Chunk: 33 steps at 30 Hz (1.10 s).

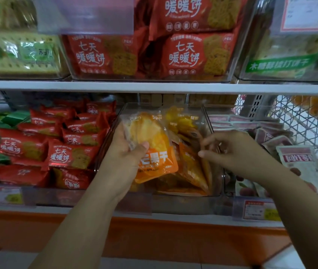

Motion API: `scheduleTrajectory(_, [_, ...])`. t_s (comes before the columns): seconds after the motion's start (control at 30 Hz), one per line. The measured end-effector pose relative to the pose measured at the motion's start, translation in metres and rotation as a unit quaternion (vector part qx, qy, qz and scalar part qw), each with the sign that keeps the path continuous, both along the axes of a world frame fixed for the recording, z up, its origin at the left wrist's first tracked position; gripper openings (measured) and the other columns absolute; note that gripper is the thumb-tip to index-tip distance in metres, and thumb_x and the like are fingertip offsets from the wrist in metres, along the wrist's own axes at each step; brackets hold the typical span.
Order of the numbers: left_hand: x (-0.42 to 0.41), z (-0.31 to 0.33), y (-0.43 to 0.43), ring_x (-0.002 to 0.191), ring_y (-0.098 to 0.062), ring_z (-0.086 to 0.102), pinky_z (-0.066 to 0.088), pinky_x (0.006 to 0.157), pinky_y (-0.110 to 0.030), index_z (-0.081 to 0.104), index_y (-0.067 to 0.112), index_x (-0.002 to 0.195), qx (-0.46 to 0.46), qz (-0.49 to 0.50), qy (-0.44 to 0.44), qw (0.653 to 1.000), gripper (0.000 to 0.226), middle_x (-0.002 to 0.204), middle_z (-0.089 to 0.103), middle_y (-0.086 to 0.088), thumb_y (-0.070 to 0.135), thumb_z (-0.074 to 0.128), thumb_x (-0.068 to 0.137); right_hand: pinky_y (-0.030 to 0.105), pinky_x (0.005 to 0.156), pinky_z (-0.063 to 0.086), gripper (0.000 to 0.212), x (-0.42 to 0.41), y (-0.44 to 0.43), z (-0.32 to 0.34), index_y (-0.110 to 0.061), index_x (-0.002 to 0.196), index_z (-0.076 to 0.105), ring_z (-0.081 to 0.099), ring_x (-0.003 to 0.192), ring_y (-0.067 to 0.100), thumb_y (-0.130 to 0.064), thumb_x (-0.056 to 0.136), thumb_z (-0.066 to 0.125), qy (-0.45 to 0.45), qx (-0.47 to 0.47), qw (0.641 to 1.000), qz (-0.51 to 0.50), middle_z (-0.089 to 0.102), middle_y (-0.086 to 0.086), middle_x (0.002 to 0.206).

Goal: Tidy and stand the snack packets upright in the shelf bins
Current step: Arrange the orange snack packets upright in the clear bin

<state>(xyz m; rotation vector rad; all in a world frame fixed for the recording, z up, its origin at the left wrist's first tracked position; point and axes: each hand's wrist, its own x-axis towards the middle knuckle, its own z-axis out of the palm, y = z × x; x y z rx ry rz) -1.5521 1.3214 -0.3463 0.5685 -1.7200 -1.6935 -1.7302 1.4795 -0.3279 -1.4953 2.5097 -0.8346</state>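
I am partway through tidying the clear plastic bin (207,121) in the middle of the lower shelf. My left hand (129,152) is clamped on an orange-and-clear plastic mango packet (150,144), thumb across its front and fingers behind. It holds the packet roughly upright over the bin's left front corner, not yet seated. My right hand (232,150) is apart from the left and carries nothing. Its fingers are loosely spread and reach toward the slumped orange packets (191,162), which lean against one another in the bin. I cannot tell whether the fingertips touch them. I judge the step in hand to be making room. Next, the right hand should push the leaning stack back and square it. The left can then lower its packet bottom edge first into the gap at the front. The film looks slippery, so the stack may slide flat once released.
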Motion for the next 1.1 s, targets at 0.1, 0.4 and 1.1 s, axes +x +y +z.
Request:
scheduleTrajectory(0.1, [-0.002,-0.001,0.002,0.108,-0.013,0.063,0.049,0.096,-0.047,0.047,0.033,0.126,0.002,0.019,0.001,1.0,0.043,0.117,0.065,0.006,0.004,0.051,0.094,0.038,0.097,0.034,0.037,0.01,-0.01,0.006,-0.041,0.113,0.058,0.048,0.105,0.015,-0.058,0.081,0.056,0.192,0.119,0.974,-0.036,0.063,-0.016,0.095])
scheduleTrajectory(0.4, [0.0,-0.005,-0.003,0.118,-0.017,0.056,0.041,0.104,-0.049,0.042,0.034,0.135,-0.017,0.022,-0.023,0.999,0.052,0.126,0.06,0.006,0.018,0.059,0.089,0.042,0.096,0.028,0.02,0.023,-0.026,0.004,-0.037,0.104,0.059,0.058,0.093,0.019,-0.038,0.088,0.048,0.293,0.23,0.925,-0.069,0.053,-0.006,0.077])
scheduleTrajectory(1.1, [0.001,0.006,0.004,0.083,-0.022,0.07,0.056,0.06,-0.033,0.046,0.02,0.134,0.174,-0.016,-0.002,0.985,0.044,0.109,0.069,-0.011,0.001,0.047,0.094,0.008,0.087,0.045,0.038,0.023,-0.008,-0.021,-0.028,0.09,0.068,0.058,0.103,-0.008,0.009,0.083,0.059,-0.011,-0.264,0.962,0.067,0.062,-0.02,0.104])
